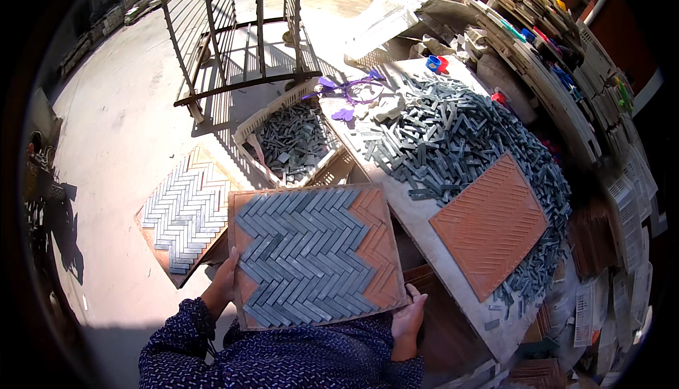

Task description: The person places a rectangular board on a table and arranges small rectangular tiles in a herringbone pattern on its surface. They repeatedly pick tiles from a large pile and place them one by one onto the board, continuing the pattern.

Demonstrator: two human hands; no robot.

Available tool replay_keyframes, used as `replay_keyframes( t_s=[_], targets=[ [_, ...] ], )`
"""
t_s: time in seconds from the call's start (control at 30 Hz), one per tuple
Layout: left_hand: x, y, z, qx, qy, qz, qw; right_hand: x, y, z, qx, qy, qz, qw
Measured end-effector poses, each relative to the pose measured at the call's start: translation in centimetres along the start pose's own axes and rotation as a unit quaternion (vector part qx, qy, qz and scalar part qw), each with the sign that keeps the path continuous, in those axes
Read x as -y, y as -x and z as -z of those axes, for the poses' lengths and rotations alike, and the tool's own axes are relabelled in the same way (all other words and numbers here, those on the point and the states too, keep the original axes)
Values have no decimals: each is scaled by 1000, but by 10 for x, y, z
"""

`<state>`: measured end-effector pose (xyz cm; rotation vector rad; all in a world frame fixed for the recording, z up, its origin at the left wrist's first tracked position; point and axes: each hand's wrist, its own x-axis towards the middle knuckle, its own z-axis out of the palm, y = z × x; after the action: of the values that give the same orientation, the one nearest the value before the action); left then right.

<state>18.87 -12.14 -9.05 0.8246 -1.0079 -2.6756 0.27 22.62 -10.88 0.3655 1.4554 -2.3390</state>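
A white plastic crate [297,141] of loose grey stone strips stands on the ground ahead, with a dark metal gate frame [233,42] beyond it. To the left, a second terracotta board [185,216] filled with pale herringbone strips lies tilted on the concrete floor [113,127]. To the right, the pale slab surface [424,226] carries a big heap of grey stone strips [460,134] and a bare ribbed terracotta mould [489,225]; purple plastic pieces [350,90] lie at its far end. Stacked trays and crates crowd the sunlit yard on the right.

The terracotta mould board of grey herringbone strips [311,254] is held in front of the body. The left hand [225,283] clasps its lower left edge; the right hand [409,315] clasps its lower right corner, each grip closed on the rim.
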Motion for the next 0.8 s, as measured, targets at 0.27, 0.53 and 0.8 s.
replay_keyframes(
  t_s=[0.27,0.53,0.8],
  targets=[
    [-25,27,52,9,133,-158,978,-28,-25,10,53,179,-11,982],
    [-37,54,165,-71,137,-287,945,-41,-44,19,-36,197,-42,979],
    [-42,62,247,-129,130,-309,933,-69,-64,51,-40,215,1,976]
  ],
)
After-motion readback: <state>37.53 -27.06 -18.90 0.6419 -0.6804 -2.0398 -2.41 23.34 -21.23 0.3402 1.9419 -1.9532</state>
